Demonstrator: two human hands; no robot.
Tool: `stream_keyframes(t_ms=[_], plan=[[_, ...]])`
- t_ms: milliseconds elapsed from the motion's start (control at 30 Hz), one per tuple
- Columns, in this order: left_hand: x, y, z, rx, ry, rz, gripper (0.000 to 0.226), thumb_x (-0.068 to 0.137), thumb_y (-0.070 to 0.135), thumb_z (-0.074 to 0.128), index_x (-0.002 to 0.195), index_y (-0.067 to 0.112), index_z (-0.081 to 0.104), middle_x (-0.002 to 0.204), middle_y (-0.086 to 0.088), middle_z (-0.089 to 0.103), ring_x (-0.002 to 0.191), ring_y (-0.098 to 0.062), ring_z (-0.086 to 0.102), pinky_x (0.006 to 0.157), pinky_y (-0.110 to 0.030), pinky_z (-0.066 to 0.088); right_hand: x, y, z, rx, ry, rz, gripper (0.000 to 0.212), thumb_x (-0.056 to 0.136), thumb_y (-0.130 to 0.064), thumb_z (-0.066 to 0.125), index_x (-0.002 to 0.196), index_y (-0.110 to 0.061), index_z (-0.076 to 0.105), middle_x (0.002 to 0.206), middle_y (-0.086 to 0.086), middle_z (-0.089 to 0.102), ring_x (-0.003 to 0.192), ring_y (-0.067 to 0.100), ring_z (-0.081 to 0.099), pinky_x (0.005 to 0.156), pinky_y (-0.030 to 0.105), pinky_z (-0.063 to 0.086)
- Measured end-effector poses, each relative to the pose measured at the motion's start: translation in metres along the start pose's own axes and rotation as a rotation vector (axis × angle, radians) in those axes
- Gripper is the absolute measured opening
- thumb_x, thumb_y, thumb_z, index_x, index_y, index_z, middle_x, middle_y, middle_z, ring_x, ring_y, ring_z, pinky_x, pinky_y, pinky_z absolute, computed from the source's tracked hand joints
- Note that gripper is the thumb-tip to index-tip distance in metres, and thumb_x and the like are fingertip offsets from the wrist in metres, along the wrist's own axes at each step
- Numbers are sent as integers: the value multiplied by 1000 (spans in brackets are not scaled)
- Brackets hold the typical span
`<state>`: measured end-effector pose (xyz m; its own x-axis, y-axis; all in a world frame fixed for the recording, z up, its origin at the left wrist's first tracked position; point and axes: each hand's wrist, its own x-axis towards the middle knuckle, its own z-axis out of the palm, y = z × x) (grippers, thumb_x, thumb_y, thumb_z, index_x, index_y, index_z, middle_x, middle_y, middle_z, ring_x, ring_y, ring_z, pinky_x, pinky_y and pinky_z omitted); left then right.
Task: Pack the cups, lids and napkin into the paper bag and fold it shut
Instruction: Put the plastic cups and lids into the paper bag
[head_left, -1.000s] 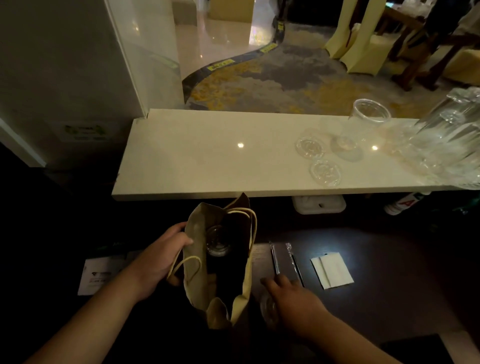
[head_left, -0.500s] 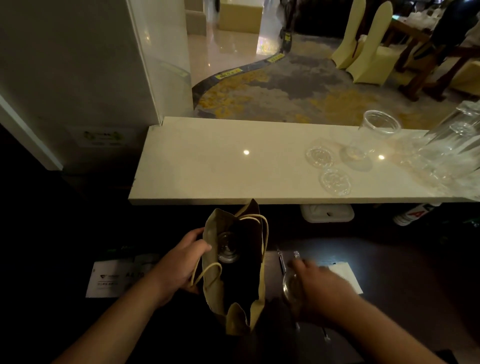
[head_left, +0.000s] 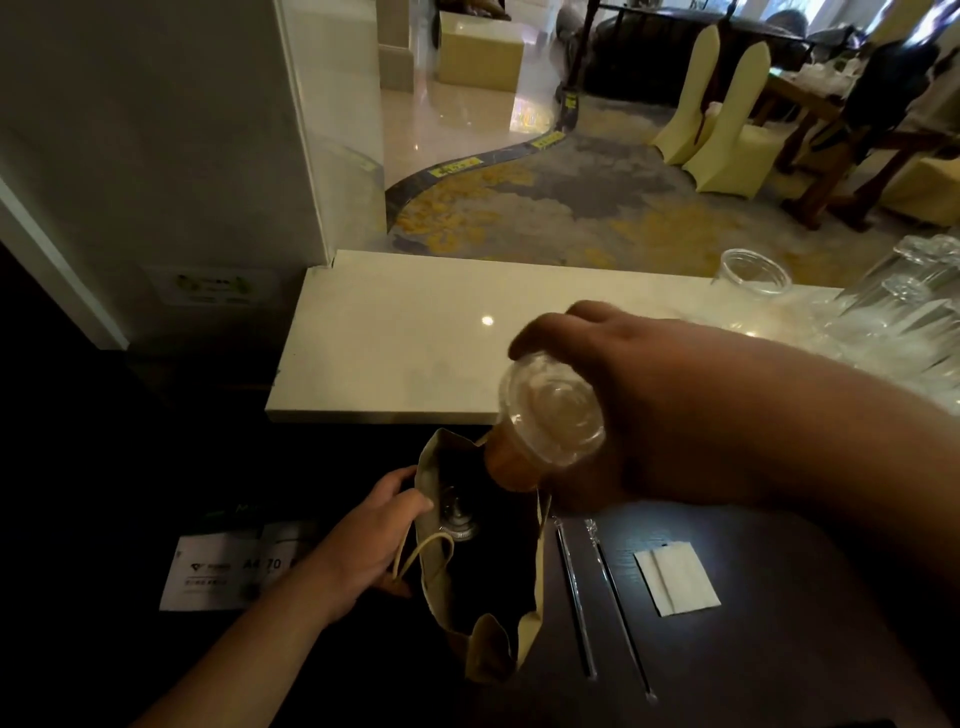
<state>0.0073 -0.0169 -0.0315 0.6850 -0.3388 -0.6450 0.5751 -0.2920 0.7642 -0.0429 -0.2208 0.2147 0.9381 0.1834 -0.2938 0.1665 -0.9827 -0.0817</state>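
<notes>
A brown paper bag (head_left: 485, 631) stands open on the dark table, with one clear plastic cup (head_left: 457, 517) inside it. My left hand (head_left: 363, 540) grips the bag's left rim and keeps the mouth open. My right hand (head_left: 644, 410) holds a second clear plastic cup (head_left: 545, 421) tilted in the air, just above the bag's far right corner. A folded white napkin (head_left: 675, 577) lies on the table right of the bag. Another clear cup (head_left: 753, 273) stands on the pale counter, far right. My right arm hides the lids on the counter.
Two wrapped straws (head_left: 597, 597) lie between the bag and the napkin. A white printed card (head_left: 223, 571) sits left of my left hand. Stacked glassware (head_left: 904, 312) crowds the counter's (head_left: 389, 353) right end. Beyond are carpet and covered chairs (head_left: 722, 124).
My right hand has lifted a clear cup from the table beside the bag up above the bag's mouth. My left hand still holds the bag open. The view has tilted upward.
</notes>
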Motion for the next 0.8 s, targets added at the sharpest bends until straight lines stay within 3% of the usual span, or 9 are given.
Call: stream_keyframes(t_ms=[133, 233, 300, 467, 567, 667, 800], plan=[[3, -2, -2, -31, -14, 5, 36, 98, 36, 55, 134, 41, 55, 104, -5, 81, 96, -29, 78, 83, -58, 63, 17, -21, 12, -4, -73, -80, 98, 61, -66, 80, 143, -45, 30, 133, -15, 46, 107, 14, 57, 75, 27, 52], [1, -3, -6, -50, -28, 23, 43, 94, 46, 58, 136, 43, 54, 108, -1, 79, 93, -20, 78, 83, -56, 65, 29, -30, 38, -3, -184, -114, 95, 66, -60, 82, 145, -39, 33, 130, -10, 48, 109, 18, 58, 72, 25, 50], [1, -5, -9, -44, -47, 32, 39, 95, 41, 57, 134, 45, 56, 105, 3, 80, 90, -16, 79, 81, -54, 66, 36, -30, 58, -32, -241, -117, 95, 69, -58, 82, 147, -35, 33, 131, -7, 48, 111, 21, 59, 67, 23, 46], [3, -7, -11, -16, -37, 25, 37, 95, 37, 56, 131, 44, 59, 107, -3, 78, 98, -26, 76, 73, -47, 66, 48, -26, 101, -80, -268, -89, 93, 72, -55, 81, 148, -32, 33, 134, -3, 47, 112, 23, 58, 73, 30, 50], [4, -7, -9, -44, -26, 9, 37, 93, 35, 57, 129, 46, 60, 108, -5, 79, 100, -29, 76, 77, -55, 65, 55, -25, 119, -118, -263, -92, 92, 71, -53, 82, 147, -31, 36, 132, -1, 49, 112, 24, 58, 80, 37, 53], [6, -6, -7, -34, 3, -5, 35, 99, 31, 54, 130, 47, 59, 112, -6, 76, 100, -29, 75, 78, -57, 65, 61, -26, 133, -235, -241, -146, 77, 76, -57, 76, 140, -26, 47, 127, 1, 56, 117, 24, 55, 96, 44, 41], [5, -3, -4, -20, 19, -10, 35, 98, 30, 55, 128, 47, 60, 109, -5, 76, 97, -30, 76, 73, -53, 66, 62, -28, 150, -364, -154, -163, 62, 81, -61, 67, 129, -24, 57, 120, 1, 61, 118, 25, 50, 98, 45, 29]])
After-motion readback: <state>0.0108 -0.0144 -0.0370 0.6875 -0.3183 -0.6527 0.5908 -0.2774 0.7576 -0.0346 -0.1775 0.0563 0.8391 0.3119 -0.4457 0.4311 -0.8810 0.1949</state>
